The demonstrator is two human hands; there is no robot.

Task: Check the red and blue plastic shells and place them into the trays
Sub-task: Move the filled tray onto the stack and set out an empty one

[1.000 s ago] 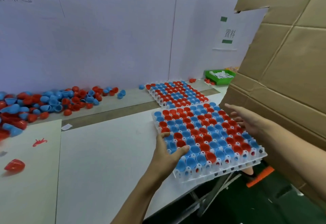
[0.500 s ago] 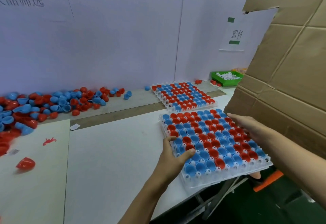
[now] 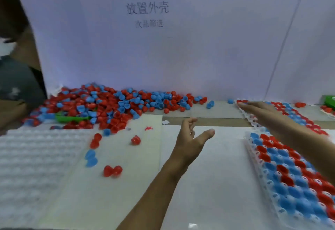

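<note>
A big heap of red and blue plastic shells (image 3: 112, 106) lies along the back wall at the left. A few loose shells (image 3: 112, 171) sit on the table in front of it. A filled tray (image 3: 293, 179) of red and blue shells rests at the right, near the table's front edge, and a second filled tray (image 3: 290, 113) lies behind it. My left hand (image 3: 190, 142) hovers over the bare middle of the table, fingers relaxed, holding nothing. My right hand (image 3: 257, 108) stretches out flat above the far tray's left edge, also holding nothing.
An empty white tray (image 3: 36, 161) lies at the front left. A green bin (image 3: 72, 117) is half buried in the heap. Another green bin (image 3: 330, 101) shows at the far right edge. A person in a dark shirt (image 3: 16, 83) stands at the left.
Both hands have let go of the filled near tray, which now rests on the table. The view has swung left. My left hand moved to the middle, my right hand toward the far tray.
</note>
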